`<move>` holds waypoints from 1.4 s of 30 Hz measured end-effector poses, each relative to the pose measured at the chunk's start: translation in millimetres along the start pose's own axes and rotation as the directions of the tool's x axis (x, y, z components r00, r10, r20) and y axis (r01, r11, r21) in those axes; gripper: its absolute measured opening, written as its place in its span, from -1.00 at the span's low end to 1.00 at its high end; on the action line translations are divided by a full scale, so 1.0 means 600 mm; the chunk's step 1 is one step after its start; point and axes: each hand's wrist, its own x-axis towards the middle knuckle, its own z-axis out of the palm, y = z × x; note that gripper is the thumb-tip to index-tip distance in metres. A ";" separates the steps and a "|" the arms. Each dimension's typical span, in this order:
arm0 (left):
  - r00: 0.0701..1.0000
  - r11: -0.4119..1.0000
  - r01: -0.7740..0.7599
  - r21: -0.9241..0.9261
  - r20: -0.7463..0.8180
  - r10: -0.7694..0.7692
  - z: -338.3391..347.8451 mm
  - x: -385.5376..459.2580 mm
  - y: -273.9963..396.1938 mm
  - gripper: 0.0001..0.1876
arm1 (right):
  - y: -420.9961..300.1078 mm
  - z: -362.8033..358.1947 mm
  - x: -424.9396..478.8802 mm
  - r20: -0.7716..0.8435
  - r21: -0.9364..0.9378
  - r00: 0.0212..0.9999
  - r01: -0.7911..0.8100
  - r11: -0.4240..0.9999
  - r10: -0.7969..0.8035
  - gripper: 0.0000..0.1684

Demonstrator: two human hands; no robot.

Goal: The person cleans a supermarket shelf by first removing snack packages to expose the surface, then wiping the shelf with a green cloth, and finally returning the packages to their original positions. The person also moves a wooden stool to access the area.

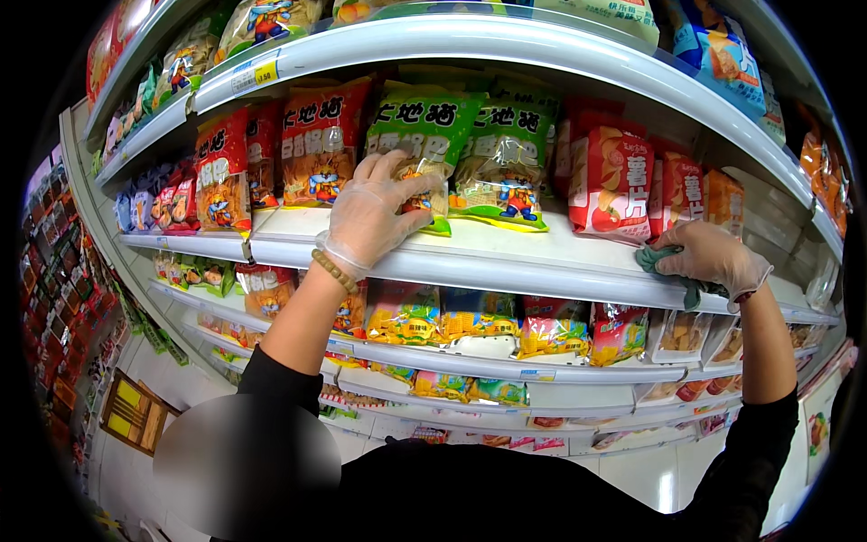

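Note:
My left hand [379,206], in a clear disposable glove, is spread against the front of a green snack bag [423,125] on the middle shelf. Its fingers are apart and cover part of the bag; I see no grip on it. My gloved right hand [708,257] is closed on a green cloth [658,260] at the shelf's front edge. The cloth hangs partly over that white edge [474,267]. Just behind the right hand stand red potato-chip bags [613,179]. Another green snack bag [504,159] leans to the right of my left hand.
Red snack bags [322,142] stand left of the green ones. An upper shelf [433,37] overhangs the row and carries more bags. Lower shelves hold yellow-and-red snack packs [403,315] and clear packs of food [681,335]. A wooden crate [139,413] is on the floor at left.

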 end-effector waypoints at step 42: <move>0.837 0.891 -0.441 -0.103 0.311 0.450 0.118 0.140 0.088 -0.36 | -0.212 0.007 0.077 -0.095 -0.087 0.934 0.337 0.937 -0.345 -0.51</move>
